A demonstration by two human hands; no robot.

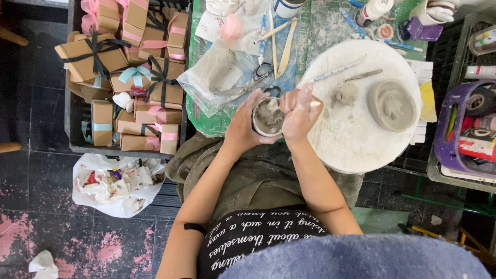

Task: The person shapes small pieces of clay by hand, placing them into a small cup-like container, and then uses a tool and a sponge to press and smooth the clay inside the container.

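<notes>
crate of ribboned brown gift boxes (129, 77) far left | white bag of scraps (116, 183) on floor | scissors (261, 72) on green mat (206, 111) | purple basket (454, 139) right

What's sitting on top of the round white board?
On the round white board: a grey clay bowl, a small clay lump and two thin tools. The right hand covers its left edge.

Brown ribboned gift boxes (129, 77) in crate, left; clear plastic bag (222, 77) beside them

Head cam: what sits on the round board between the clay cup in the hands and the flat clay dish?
A small lump of grey clay lies on the round white board, between the clay cup and the clay dish. Seen in the head view.
</notes>
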